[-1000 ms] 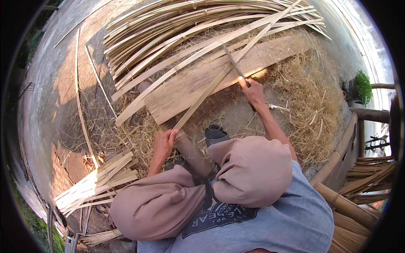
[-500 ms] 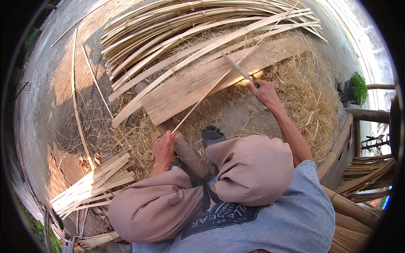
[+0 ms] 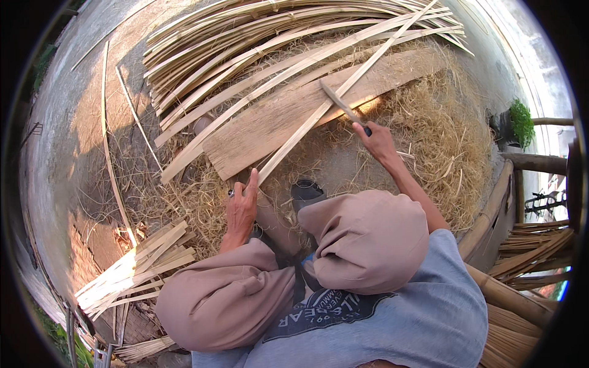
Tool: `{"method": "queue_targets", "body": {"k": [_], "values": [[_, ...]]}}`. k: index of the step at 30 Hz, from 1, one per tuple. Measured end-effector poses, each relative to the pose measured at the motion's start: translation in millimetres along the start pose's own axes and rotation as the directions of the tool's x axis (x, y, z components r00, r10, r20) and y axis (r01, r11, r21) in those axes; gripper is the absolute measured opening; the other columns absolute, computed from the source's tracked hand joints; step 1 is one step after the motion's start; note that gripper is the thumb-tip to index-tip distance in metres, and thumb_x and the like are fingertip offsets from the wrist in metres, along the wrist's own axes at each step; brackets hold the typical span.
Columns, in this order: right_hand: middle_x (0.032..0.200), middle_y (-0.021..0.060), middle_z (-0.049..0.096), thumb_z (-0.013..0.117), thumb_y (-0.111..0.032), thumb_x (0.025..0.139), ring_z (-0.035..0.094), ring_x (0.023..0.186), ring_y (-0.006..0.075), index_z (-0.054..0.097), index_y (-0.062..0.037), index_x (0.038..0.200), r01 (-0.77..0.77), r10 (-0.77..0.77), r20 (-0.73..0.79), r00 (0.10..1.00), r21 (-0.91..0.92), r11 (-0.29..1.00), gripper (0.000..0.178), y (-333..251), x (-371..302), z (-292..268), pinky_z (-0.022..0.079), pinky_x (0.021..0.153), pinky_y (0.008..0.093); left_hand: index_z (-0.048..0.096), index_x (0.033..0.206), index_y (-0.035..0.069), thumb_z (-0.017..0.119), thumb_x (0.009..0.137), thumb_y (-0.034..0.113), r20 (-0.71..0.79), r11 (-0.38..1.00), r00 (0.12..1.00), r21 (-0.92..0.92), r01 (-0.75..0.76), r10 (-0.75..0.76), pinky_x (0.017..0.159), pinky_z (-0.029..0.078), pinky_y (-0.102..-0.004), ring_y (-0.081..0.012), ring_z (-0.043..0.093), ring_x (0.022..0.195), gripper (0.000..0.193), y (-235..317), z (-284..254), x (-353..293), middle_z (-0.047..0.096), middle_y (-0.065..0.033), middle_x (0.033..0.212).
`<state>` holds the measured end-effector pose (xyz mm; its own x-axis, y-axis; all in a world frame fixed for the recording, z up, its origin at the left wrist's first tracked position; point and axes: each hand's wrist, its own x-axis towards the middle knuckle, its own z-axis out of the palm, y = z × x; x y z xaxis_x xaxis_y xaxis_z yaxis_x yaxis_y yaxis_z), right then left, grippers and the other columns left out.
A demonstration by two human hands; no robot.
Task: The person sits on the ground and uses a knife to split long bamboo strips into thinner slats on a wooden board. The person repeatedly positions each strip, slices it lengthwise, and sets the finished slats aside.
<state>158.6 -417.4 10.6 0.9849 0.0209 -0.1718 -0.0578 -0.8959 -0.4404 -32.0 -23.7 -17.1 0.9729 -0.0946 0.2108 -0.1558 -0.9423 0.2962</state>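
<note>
My left hand (image 3: 242, 208) grips the near end of a long pale bamboo strip (image 3: 296, 138), its index finger stretched out along it. The strip slants away to the far right, broad face up, across a wooden board (image 3: 245, 146). In my right hand (image 3: 377, 142) is a knife (image 3: 338, 99), closed on its dark handle. Its blade points to the far left and lies across the strip over the board; whether it touches the strip I cannot tell.
A large bundle of split bamboo strips (image 3: 202, 58) lies beyond the board. Curly shavings (image 3: 438, 135) cover the floor at right. Shorter strips (image 3: 138, 264) are piled at near left. Bamboo poles (image 3: 509, 297) and a green plant (image 3: 521, 124) stand at right.
The strip has turned from its thin edge to its broad face. My left index finger has straightened. My right hand and the knife have shifted slightly left.
</note>
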Motion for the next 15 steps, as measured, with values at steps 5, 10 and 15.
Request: {"method": "queue_targets", "body": {"k": [5,10,15], "values": [[0.075,0.0201,0.068,0.064,-0.056,0.098,0.066,0.065,0.0424,0.061,-0.0035,0.089,0.392,-0.398,0.005,0.917,0.160,0.906,0.053,-59.0,-98.1,94.1,0.052,0.060,0.0481,0.047,0.157,0.022,0.056,0.107,0.032,0.150,0.989,0.985,-0.107,0.106,-0.090,0.057,0.046,-0.0427,-0.0281,0.054,0.061,0.052,-5.7,3.9,0.9,0.050,-0.0113,0.083],[0.084,0.0185,0.069,0.065,-0.059,0.096,0.068,0.069,0.0413,0.060,-0.0062,0.090,0.077,-0.079,-0.075,0.994,-0.032,0.997,0.053,-14.3,-23.9,37.0,0.052,0.057,0.0484,0.049,0.155,0.026,0.053,0.108,0.030,0.191,0.978,0.977,-0.164,0.128,-0.095,0.058,0.046,-0.0445,-0.0310,0.054,0.062,0.047,5.7,3.6,17.7,0.051,-0.0126,0.083],[0.071,0.0175,0.065,0.064,-0.058,0.097,0.065,0.064,0.0376,0.060,-0.0039,0.079,0.344,-0.344,-0.034,0.938,-0.007,0.939,0.057,-18.5,-50.6,52.5,0.049,0.060,0.0491,0.049,0.155,0.025,0.053,0.109,0.028,0.223,0.958,0.968,-0.233,0.164,-0.112,0.060,0.045,-0.0454,-0.0322,0.054,0.065,0.047,-0.8,12.4,22.0,0.051,-0.0139,0.081]]}}
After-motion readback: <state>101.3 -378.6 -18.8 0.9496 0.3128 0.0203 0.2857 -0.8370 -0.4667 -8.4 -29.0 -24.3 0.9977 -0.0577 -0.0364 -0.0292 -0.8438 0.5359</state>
